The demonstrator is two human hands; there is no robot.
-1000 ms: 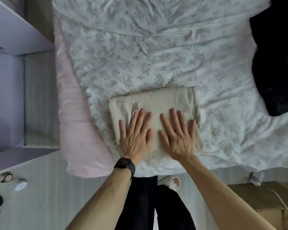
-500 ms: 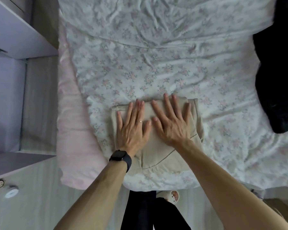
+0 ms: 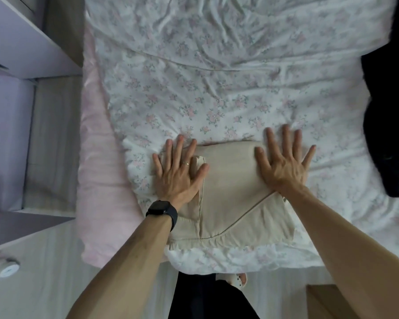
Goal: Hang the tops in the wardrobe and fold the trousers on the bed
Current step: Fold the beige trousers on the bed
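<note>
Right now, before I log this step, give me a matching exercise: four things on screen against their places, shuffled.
1 folded beige cloth trousers
2 black crumpled garment
3 pink sheet
4 black wristwatch

A right edge of the bed
B left wrist
C under left hand and right hand
D bed's left side

Pairs: 1-C, 2-A, 3-D, 4-B

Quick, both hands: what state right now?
Left hand: open, flat on the folded beige trousers.
Right hand: open, fingers spread, pressing the same trousers.
</note>
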